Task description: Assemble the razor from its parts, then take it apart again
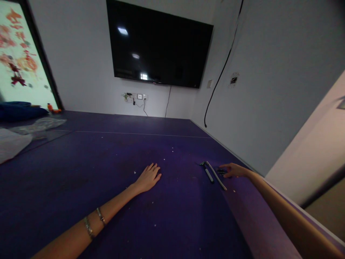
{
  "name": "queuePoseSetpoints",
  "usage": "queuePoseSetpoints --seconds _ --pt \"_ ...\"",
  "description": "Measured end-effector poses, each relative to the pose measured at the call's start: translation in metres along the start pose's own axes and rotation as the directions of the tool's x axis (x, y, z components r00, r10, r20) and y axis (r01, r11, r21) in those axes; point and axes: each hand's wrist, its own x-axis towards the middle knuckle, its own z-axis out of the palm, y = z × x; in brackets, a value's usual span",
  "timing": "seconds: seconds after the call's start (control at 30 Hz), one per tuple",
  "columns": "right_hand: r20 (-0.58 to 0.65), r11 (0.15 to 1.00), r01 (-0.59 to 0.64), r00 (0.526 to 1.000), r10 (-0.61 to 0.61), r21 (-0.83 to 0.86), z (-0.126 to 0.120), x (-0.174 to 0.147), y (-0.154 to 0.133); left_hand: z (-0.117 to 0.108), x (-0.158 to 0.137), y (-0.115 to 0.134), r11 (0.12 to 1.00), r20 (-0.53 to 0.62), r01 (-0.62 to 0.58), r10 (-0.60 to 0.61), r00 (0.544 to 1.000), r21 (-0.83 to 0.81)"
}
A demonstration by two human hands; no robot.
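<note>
My left hand (148, 177) lies flat on the purple tabletop (172, 223), palm down, with its fingers stretched out and nothing in it. At the right, my right hand (234, 169) is at a few small dark pieces (221, 172); thumb and fingers are apart around them. Whether the fingertips touch those pieces is too small to tell. Just left of them lies a slim tool with a grey and black handle (208, 175) and a thin hooked head. A pale, slightly bent strip or tube (217, 177) rests beside it.
Small white scraps dot the surface. Clear plastic sheeting (40, 125), a white bag (12, 144) and dark blue cloth (21, 110) lie at the far left. A black cable (219, 77) hangs down the right wall. A television (161, 45) is mounted above wall sockets (139, 96).
</note>
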Motion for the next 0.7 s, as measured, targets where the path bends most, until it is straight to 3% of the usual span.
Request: queuePoseSetpoints --seconds 0.33,0.47,0.6,0.7 --pt "-0.006 0.996 -0.041 0.999 0.041 0.080 -0.002 -0.005 0.001 0.003 0.000 -0.002 1.000 -0.003 -0.004 0.004 1.000 0.011" --pt "-0.124 0.998 -0.050 0.991 0.055 0.048 -0.002 -0.007 -0.006 0.004 0.001 -0.005 1.000 0.009 -0.009 0.009 1.000 -0.019" --pt "-0.306 0.992 0.083 0.946 -0.110 -0.099 0.006 -0.003 -0.028 0.001 0.000 -0.011 0.999 0.007 -0.015 0.015 1.000 -0.043" --pt "-0.356 0.970 0.188 0.905 -0.232 -0.154 0.021 0.001 -0.059 -0.006 -0.001 -0.018 0.999 -0.026 0.027 -0.027 0.999 -0.034"
